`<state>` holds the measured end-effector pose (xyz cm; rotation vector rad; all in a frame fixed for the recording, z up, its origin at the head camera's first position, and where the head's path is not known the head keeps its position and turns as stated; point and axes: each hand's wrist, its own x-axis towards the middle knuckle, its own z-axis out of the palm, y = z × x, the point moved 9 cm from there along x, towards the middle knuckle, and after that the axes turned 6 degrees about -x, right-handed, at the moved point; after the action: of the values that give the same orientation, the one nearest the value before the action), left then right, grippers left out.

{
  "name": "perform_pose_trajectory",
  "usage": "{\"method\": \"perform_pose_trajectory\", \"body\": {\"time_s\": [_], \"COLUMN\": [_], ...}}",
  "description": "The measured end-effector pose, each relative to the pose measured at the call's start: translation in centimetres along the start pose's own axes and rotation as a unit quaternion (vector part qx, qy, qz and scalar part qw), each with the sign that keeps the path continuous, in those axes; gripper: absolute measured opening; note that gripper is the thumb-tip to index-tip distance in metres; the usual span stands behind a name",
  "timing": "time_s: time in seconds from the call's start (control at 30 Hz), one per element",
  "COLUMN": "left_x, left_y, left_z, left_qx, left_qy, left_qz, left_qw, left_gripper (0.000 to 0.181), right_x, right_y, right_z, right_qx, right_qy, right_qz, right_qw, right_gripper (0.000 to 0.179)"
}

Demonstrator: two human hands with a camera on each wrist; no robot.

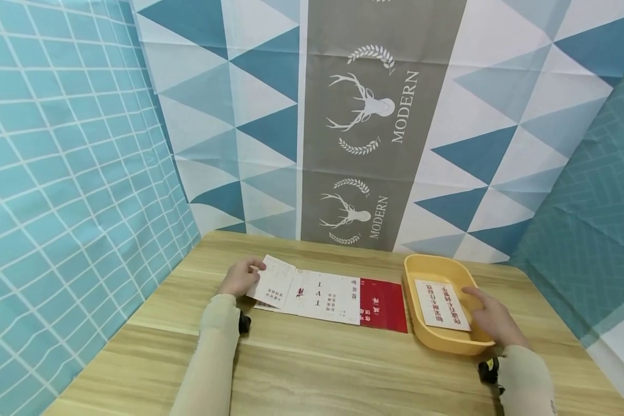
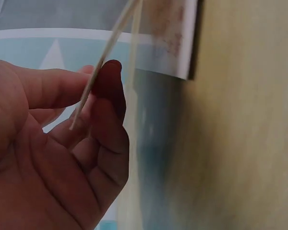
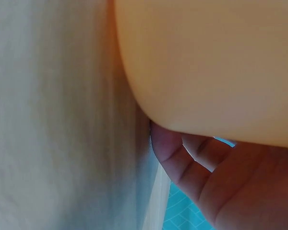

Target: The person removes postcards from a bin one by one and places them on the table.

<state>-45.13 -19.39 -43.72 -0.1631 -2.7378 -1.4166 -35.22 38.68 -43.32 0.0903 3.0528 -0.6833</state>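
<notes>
My left hand [image 1: 239, 277] pinches the left edge of a white card [image 1: 273, 281] with small red print. In the left wrist view, this card shows edge-on between the thumb and fingers. It is tilted, raised over the left end of a row of white printed cards [image 1: 322, 297], with a red card [image 1: 383, 305] at the row's right end. My right hand [image 1: 494, 318] grips the right side of a yellow plastic tray [image 1: 447, 345]. In the right wrist view, its fingers [image 3: 168, 143] curl against the tray's outside; the thumb is hidden there. Inside the tray lies a white card with red characters [image 1: 442, 305].
All of this stands on a wood-grain table [image 1: 343, 370]. A patterned cloth [image 1: 270, 115] hangs behind the table, with blue tile-print cloth [image 1: 73, 173] on the left and teal cloth [image 1: 598, 219] on the right. The tray stands close to the red card.
</notes>
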Motion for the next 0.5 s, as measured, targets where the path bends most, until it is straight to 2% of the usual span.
{"method": "perform_pose_trajectory", "body": {"time_s": [0.13,0.3,0.5], "left_x": [-0.19,-0.61,-0.91], "left_y": [-0.10,0.29,0.79], "left_z": [0.36,0.46,0.40], "left_qx": [0.020,0.039,0.049], "left_qy": [-0.008,-0.003,-0.002], "left_qz": [0.000,0.004,-0.003], "left_qw": [0.9998,0.9992,0.9988], "left_gripper": [0.023,0.014,0.014], "right_x": [0.03,0.06,0.09], "right_y": [0.16,0.15,0.10], "right_z": [0.07,0.08,0.09], "right_qx": [0.000,0.004,0.013], "right_qy": [-0.003,-0.001,0.000], "right_qz": [0.004,0.002,0.001], "right_qw": [1.0000,1.0000,0.9999], "right_gripper": [0.063,0.062,0.062]}}
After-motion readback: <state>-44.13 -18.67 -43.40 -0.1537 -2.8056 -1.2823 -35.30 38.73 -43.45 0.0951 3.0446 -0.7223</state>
